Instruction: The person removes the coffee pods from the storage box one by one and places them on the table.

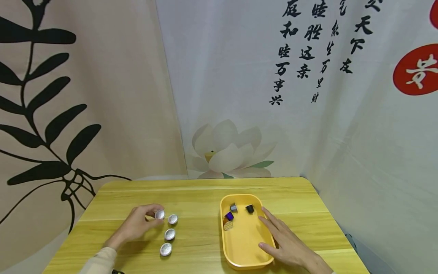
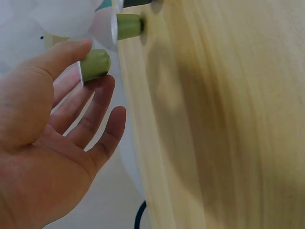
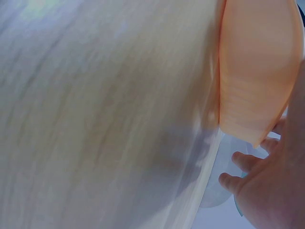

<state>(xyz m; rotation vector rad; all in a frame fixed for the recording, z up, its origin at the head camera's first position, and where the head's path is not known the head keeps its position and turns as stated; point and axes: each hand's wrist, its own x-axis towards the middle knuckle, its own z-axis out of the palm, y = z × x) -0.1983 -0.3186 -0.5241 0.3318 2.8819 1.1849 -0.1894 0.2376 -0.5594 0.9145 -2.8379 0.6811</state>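
L hand [image 1: 139, 224] pinching green capsule [image 2: 95, 66], lower L of head view
Fingertip-only grip cd slip; R hand [image 1: 289, 245], fingers spread, might nudge tray [image 1: 249, 243]

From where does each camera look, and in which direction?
Head: on the head, facing forward and down at table, tray and capsules; left hand and right hand show.
Left wrist: on that wrist, facing the pinched green capsule; left hand shows.
Right wrist: on that wrist, facing table and tray; right hand shows.
Head and left wrist share this capsule.
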